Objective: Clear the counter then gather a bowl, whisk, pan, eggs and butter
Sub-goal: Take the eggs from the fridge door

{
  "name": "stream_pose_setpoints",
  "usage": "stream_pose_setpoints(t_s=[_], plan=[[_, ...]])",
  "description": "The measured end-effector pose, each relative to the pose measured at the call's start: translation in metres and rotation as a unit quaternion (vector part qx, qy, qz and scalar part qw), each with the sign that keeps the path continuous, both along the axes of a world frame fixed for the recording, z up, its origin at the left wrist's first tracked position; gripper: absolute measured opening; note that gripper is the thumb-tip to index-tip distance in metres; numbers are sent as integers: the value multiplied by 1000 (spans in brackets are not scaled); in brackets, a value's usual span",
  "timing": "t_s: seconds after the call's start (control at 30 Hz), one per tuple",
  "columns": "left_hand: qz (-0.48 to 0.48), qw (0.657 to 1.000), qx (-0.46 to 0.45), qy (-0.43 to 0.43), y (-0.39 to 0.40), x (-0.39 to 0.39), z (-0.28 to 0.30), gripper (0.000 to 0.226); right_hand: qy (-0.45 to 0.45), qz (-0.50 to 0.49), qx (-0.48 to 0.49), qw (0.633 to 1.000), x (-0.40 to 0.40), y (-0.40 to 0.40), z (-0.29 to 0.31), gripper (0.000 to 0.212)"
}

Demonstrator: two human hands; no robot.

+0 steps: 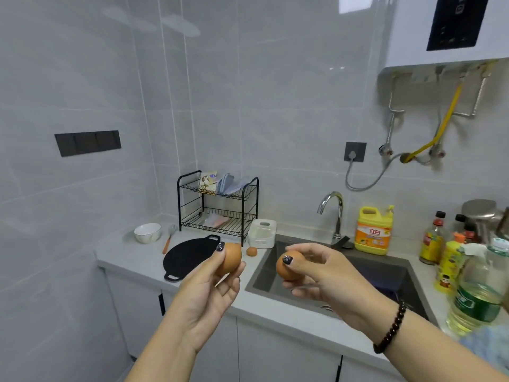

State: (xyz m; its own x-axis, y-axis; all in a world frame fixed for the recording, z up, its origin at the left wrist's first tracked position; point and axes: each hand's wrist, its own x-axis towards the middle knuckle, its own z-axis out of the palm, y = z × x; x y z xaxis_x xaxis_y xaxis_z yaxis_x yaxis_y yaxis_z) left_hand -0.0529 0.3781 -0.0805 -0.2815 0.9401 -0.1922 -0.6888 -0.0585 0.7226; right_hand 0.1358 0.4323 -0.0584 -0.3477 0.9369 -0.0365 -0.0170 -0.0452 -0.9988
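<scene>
Brown shell is brittle and light: your left hand (212, 282) is pinching one egg (230, 261) over the worktop's (132, 257) front edge, your right hand (322, 274) cradling another egg (289, 266) above the sink (391, 260) (keep pressure gentle, fingertips around the middle).

A black wire rack (217, 208) stands left of the sink (325, 274); yellow detergent jug (373, 230) behind.

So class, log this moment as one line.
left hand: egg | right hand: egg | counter: third egg, pan
</scene>
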Motion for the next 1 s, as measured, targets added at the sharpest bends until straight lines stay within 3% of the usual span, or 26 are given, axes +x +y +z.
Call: stream_pose_setpoints(t_s=[0.2, 0.5, 0.77, 1.0], plan=[[23, 999, -12, 40, 87, -24, -7, 14, 0, 23, 2, 1000, -29, 98, -5, 17], [41, 995, -80, 40, 195, -102, -62, 28, -29, 18, -26, 999, -89, 208, -45, 18], [-48, 985, -111, 119, 336, -207, -119, 18, -46, -58, -103, 992, -175, 316, -118, 22], [-129, 959, -162, 194, 424, -257, -171, 30, -28, -136, -219, 966, -240, 373, -179, 32]])
